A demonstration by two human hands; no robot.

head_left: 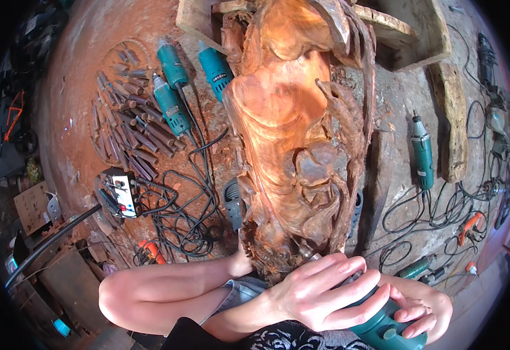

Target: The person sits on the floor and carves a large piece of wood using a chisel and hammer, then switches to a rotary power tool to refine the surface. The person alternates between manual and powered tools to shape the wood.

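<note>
Underfoot, dusty red workshop floor [80, 87], 1 carved trunk [290, 116], 3 teal grinders [173, 87] at left edge, both hands [331, 291] clamped on teal grinder [383, 329].

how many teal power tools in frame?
5 clear: three lying together left of the wood carving, one lying to its right, one held in both hands. Another possible greenish tool sits among the cables; some may be hidden.

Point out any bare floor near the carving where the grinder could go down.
Bare: dusty floor left of the chisel spread, and the strip between carving and lone green tool. Crowded: cord tangle lower left, cables lower right.
</note>
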